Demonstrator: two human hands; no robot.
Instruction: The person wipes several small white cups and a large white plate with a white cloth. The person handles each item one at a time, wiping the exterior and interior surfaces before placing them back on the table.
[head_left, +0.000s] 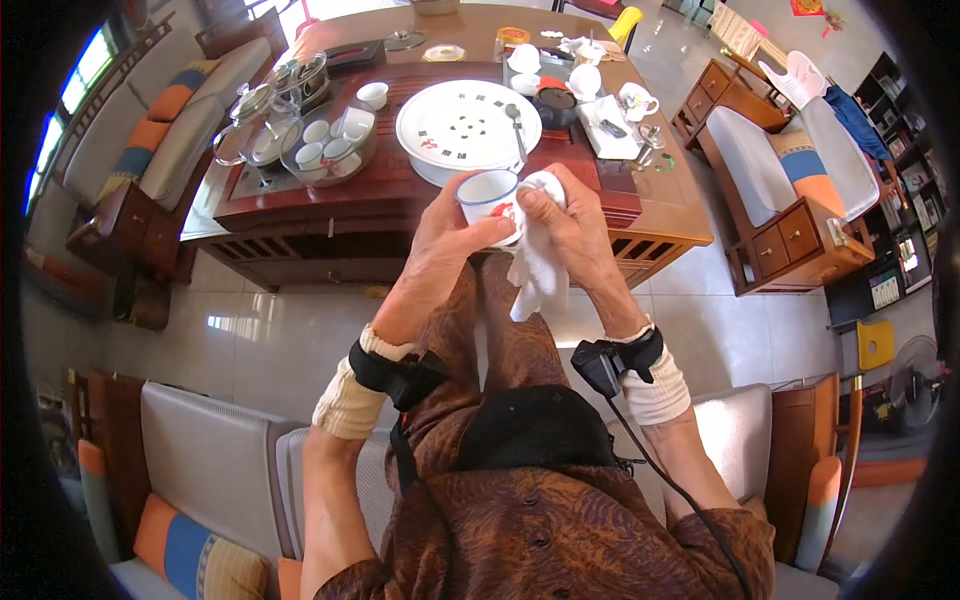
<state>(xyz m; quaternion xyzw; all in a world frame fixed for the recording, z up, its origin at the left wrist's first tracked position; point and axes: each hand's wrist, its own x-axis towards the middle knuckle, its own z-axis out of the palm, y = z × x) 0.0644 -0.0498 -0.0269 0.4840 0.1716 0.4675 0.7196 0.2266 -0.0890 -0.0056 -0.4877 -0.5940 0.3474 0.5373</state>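
In my left hand (446, 232) I hold a white cup with a blue rim (480, 191) and a red print, its mouth tilted up towards me. My right hand (574, 225) grips a white cloth (541, 270) bunched against the cup's right side, its loose end hanging down over my lap. Just beyond the hands stands a round white tea tray (439, 112) with dark markings and a metal spoon (517, 135) lying on it. To the left, a glass bowl (330, 171) contains several white cups, and one more white cup (373, 95) stands behind it.
Glass teapots (251, 105) stand at the left on the wooden tea table (262, 206). Right of the round tray are a dark teapot (556, 109), a white tissue pack (609, 127), a floral mug (637, 101) and a small glass vessel (649, 142). Cushioned wooden seats flank the table.
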